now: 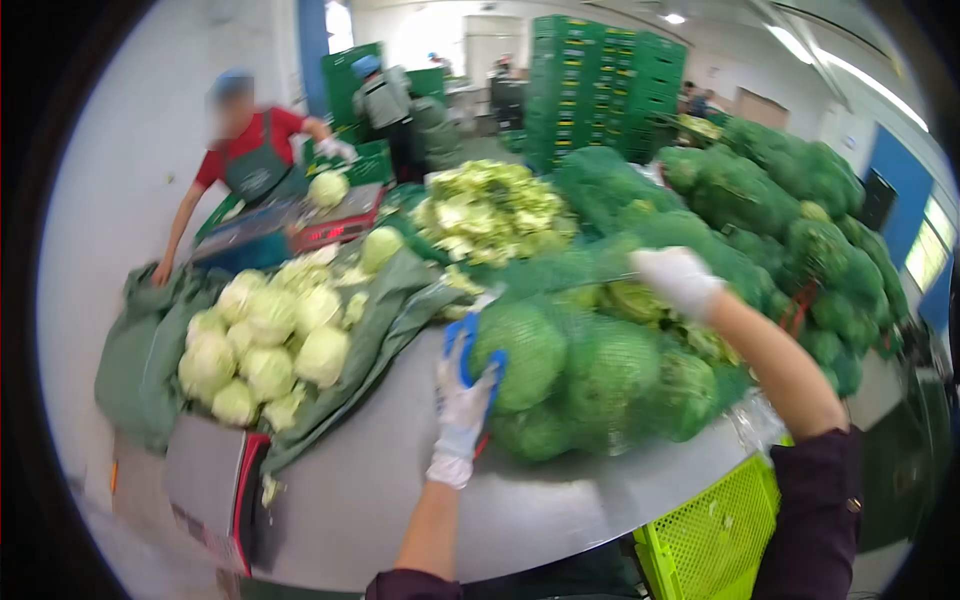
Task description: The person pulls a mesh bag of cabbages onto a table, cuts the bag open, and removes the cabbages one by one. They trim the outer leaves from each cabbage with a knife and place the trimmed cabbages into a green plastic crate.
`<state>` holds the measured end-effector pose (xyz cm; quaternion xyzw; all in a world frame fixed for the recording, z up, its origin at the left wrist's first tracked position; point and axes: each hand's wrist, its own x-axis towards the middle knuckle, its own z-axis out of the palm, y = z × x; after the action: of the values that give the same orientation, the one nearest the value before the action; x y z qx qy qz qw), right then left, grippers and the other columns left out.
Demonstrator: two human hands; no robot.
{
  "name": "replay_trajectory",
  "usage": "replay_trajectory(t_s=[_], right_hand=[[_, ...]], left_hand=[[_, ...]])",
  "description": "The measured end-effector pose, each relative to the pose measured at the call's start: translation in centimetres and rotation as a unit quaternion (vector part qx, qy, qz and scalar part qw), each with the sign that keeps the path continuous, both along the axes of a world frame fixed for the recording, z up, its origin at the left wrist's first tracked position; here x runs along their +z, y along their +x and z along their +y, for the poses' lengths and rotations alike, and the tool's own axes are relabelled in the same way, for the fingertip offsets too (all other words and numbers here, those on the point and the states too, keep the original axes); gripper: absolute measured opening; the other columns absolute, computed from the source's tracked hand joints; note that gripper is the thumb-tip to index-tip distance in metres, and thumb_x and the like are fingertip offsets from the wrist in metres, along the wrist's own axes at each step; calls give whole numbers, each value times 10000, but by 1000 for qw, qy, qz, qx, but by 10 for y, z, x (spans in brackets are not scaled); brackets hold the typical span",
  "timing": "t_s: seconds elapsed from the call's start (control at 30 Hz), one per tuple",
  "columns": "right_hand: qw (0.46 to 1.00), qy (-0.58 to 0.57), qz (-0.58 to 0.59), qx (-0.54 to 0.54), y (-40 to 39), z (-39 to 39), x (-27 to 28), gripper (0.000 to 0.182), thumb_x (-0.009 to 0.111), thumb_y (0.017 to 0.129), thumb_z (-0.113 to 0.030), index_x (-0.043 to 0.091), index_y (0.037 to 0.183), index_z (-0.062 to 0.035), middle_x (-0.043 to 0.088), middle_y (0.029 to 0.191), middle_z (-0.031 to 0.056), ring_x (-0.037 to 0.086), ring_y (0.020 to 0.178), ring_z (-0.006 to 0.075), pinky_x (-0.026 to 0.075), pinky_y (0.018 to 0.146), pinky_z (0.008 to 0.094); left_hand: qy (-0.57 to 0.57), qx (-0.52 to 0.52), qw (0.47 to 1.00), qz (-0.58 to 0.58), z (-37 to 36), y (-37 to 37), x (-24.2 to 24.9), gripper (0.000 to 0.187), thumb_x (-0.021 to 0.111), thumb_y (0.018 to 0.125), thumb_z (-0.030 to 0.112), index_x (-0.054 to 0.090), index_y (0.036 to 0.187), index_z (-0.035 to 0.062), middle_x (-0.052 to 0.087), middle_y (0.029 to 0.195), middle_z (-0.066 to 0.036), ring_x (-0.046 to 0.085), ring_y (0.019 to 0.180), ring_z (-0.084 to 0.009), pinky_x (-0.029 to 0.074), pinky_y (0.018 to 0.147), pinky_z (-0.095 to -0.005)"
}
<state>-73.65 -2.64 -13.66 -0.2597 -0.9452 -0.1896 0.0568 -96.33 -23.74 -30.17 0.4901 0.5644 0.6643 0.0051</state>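
A green mesh bag of cabbages (612,375) lies on the metal table (530,510) in front of me. My left hand (465,385), in a white glove with blue on the palm side, rests against the bag's left side with its fingers apart. A red object, too small to identify, shows beside that palm. My right hand (678,280), in a white glove, is closed at the upper part of the bag, where green netting stretches from it. Its fingertips are blurred. Cabbage leaves show through the netting beneath it.
Peeled cabbages (268,340) lie on a green cloth sack (150,350) at left. Behind are a leaf heap (492,212), a scale (335,228) and a person in an apron (255,150). Filled net bags (740,190) crowd the right; a lime crate (715,530) stands below the table edge.
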Motion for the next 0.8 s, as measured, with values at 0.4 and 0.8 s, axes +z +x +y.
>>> replay_trajectory(t_s=[0.4, 0.8], right_hand=[[997, 78, 15, 26, -53, -50, 14, 180, 611, 850, -165, 616, 841, 14, 655, 728, 175, 683, 687, 268, 550, 587, 343], [974, 48, 17, -219, 96, -12, 28, 181, 666, 776, -188, 667, 805, -10, 659, 730, 178, 665, 695, 302, 525, 621, 365]], left_hand=[[-26, 14, 1000, -1, -12, 13, 19, 558, 707, 812, 217, 495, 1307, 73, 498, 1326, -105, 377, 1289, -307, 331, 1045, -409], [-52, 10, 998, -17, 14, -23, -14, 603, 659, 848, 349, 476, 1313, 12, 428, 1363, -144, 383, 1272, -266, 286, 1077, -363]])
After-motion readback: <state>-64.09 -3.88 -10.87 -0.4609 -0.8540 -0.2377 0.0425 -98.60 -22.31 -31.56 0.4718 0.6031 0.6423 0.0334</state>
